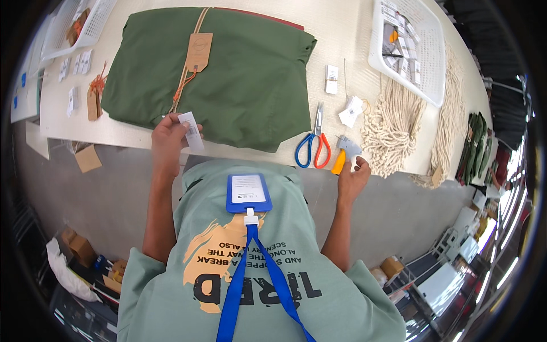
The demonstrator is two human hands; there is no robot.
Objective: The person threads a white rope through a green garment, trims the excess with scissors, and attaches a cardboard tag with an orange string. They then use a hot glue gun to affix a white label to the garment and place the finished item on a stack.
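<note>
My left hand (168, 137) holds a white printed label (191, 130) between thumb and fingers, at the near edge of a folded green cloth article (252, 81). A tan strap (201, 19) runs across the cloth. On it lies a kraft-paper hang tag (199, 50) with an orange string (184, 84). My right hand (355, 177) is at a tagging gun (350, 146) with a yellow handle, lying near the table edge. Its fingertips reach the gun's near end; whether they grip it is unclear. Scissors (317, 132) with blue and orange handles lie left of the gun.
Bundled white labels (331, 79) and a loose label stack (351, 112) lie beyond the scissors. Cotton rope (391, 132) and a white plastic basket (433, 81) occupy the right side. Kraft tags (94, 104) and another basket (92, 32) are at left.
</note>
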